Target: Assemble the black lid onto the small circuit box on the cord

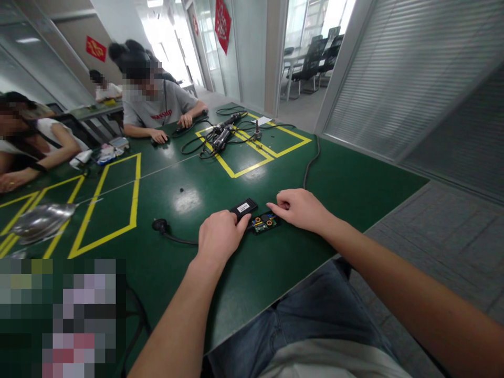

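Note:
My left hand [219, 236] rests on the green table [275, 262] with fingers curled, its fingertips touching the near end of a black cover with a white label [244, 207]. My right hand [300, 209] lies fingers bent, fingertips pressing the right edge of an opened black case with a circuit board [264, 222] showing orange parts. The board sits between both hands. A black cable and plug [160, 226] lie just left of my left hand.
Yellow tape rectangles [136, 189] mark the table. Tools and tangled black cables [222, 136] lie at the far middle. Two people sit at the far left, hands on the table. A silver bag [41, 220] lies left. The table edge runs near my lap.

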### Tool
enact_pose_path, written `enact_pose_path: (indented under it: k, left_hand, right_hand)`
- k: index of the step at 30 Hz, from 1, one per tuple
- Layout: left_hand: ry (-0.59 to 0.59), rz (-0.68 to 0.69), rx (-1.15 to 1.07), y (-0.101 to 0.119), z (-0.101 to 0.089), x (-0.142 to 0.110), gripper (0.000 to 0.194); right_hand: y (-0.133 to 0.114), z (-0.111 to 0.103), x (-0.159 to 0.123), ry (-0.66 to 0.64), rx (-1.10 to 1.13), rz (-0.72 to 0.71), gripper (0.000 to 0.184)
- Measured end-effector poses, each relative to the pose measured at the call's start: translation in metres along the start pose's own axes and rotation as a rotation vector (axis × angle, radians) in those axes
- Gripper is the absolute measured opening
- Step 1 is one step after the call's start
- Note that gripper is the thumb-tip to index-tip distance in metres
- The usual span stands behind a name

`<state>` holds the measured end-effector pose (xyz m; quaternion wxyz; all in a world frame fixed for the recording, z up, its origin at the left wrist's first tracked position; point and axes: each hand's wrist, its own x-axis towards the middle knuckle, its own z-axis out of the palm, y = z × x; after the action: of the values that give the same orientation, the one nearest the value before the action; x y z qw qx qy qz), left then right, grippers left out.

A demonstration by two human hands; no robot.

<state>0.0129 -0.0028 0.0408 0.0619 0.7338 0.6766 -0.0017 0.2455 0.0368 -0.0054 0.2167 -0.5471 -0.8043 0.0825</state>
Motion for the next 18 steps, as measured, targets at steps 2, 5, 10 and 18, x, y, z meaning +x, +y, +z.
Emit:
enact_pose_path:
  k: [2, 5, 10, 18]
  left_hand:
    - [0.004, 0.006, -0.012, -0.001, 0.001, 0.0, 0.055]
    - [0.03, 0.02, -0.052, -0.002, 0.004, 0.0, 0.051]
    - [0.329, 0.047, -0.215, -0.008, 0.015, 0.005, 0.022]
    - [0.273, 0.112, -0.419, -0.012, 0.02, 0.009, 0.045]
  right_hand:
    - [0.001, 0.0, 0.0, -0.007, 0.014, -0.013, 0.046]
    - [0.003, 0.0, 0.001, -0.01, 0.041, -0.032, 0.045]
    - [0.003, 0.0, 0.0, -0.013, 0.026, -0.029, 0.044]
    - [-0.004, -0.002, -0.001, -0.015, -0.037, -0.008, 0.033]
